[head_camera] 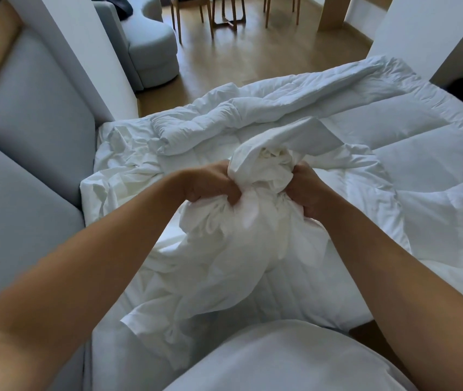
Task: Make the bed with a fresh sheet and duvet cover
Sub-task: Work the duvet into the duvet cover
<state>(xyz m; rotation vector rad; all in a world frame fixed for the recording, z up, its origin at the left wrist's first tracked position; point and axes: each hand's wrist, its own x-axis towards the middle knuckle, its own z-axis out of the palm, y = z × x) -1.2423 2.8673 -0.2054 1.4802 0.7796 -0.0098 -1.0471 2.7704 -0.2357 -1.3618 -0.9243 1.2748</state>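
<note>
Plainly, beside the grey panel [27,142] along the bed's left edge, the left hand [210,184] is clenching a fistful of the cover [241,230], fingers curled tight into the cloth. The cover is hanging bunched between both fists above the near middle of the bed [295,294], its loose tail trailing onto the mattress. It is probably the duvet cover rather than the sheet, though the white folds are making that hard to tell. The right hand [306,190] is gripping the same bundle from the other side, likewise fully closed on it. Further right, the duvet [399,153] is lying spread toward the bed's right edge, one side rolled back along the far edge. To do this step well, the hands should be working along a seam to find a corner, without twisting the gathered cloth, and lifting it off the mattress before shaking it out.
</note>
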